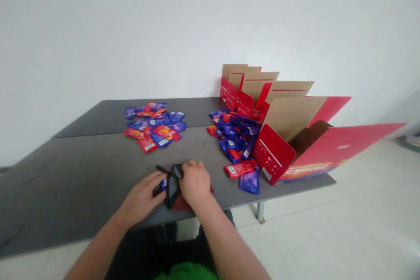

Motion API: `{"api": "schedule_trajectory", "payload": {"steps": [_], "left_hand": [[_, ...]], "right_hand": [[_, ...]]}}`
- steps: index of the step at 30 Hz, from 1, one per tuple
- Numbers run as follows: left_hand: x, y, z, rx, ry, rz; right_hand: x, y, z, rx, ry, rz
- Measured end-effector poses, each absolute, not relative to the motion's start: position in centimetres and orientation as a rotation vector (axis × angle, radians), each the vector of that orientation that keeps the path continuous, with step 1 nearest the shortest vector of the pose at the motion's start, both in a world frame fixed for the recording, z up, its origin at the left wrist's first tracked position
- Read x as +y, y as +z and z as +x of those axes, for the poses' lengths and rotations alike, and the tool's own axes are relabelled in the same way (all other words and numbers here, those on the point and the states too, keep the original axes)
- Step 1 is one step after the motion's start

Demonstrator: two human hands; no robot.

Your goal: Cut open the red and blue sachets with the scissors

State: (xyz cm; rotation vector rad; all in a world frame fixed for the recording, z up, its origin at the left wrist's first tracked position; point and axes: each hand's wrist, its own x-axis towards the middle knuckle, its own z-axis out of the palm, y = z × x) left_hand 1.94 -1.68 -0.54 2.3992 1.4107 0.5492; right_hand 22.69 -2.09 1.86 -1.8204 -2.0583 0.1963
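Head view: on my feed the left hand (141, 197) and right hand (196, 183) are both curled closed on a black pouch (172, 190), its long axis running roughly away from me between them, near the front edge of the desk (65, 183).

Head view faces forward-down at left hand (142, 197) and right hand (195, 183).
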Motion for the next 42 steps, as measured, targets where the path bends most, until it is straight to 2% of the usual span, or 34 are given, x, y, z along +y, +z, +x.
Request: {"api": "schedule_trajectory", "payload": {"steps": [4, 10, 12, 17, 25, 30, 35, 42], "left_hand": [[-1.5, -1.0, 1.8, 1.409, 0.556, 2.411], [-1.5, -0.6, 1.8, 1.385, 0.519, 2.407], [-1.6, -0.3, 1.9, 1.389, 0.527, 2.397], [-1.6, -0.7, 1.9, 1.420, 0.569, 2.406], [-1.3, -1.3, 1.4, 1.400, 0.520, 2.475], [-1.1, -0.8, 1.3, 1.374, 0.462, 2.486], [-0.1, 0.6, 1.3, 1.286, 0.351, 2.504], [2.8, 4.9, 2.1, 1.042, 0.111, 2.510]], "right_hand": [[-0.8, 3.0, 26.2, -1.908, 0.139, -2.060], [-2.5, 3.2, 20.8, -2.132, 0.175, -1.708], [-2.6, 2.6, 20.6, -2.124, 0.208, -1.715], [-2.1, 2.6, 25.7, -1.873, 0.155, -2.068], [-9.1, 0.8, 28.6, -1.736, 0.278, -1.892], [-9.7, 0.3, 29.4, -1.743, 0.301, -1.873], [-9.6, 0.3, 29.3, -1.753, 0.239, -1.877], [-9.7, 0.3, 29.3, -1.776, 0.234, -1.887]]}}
